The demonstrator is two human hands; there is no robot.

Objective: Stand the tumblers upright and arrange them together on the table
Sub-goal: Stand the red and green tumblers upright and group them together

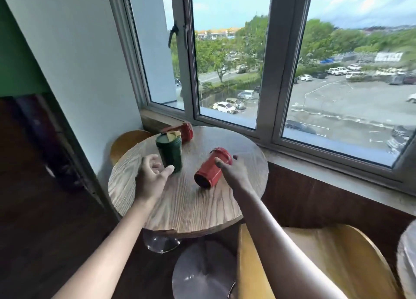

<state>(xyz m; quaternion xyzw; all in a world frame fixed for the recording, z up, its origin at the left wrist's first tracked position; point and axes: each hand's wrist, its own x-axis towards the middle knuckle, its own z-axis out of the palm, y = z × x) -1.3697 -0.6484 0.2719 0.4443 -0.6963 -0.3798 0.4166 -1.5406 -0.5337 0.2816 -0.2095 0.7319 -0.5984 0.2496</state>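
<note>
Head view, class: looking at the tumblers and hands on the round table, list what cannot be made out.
- Far red tumbler: the green tumbler hides its base end.
- Right hand: motion blur hides whether it touches the near red tumbler; its grip is unclear.
- Left hand: open beside the green tumbler; contact at the thumb is unclear.
- Table: the top hides most of its pedestal.

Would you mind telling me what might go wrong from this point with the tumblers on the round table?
1. The near red tumbler lies on its side under the right hand; a loose grip might let it roll across the table.
2. The far red tumbler lies close to the table's back edge, so a nudge might send it off.
3. The open left hand sits right beside the upright green tumbler and might tip it.
</note>
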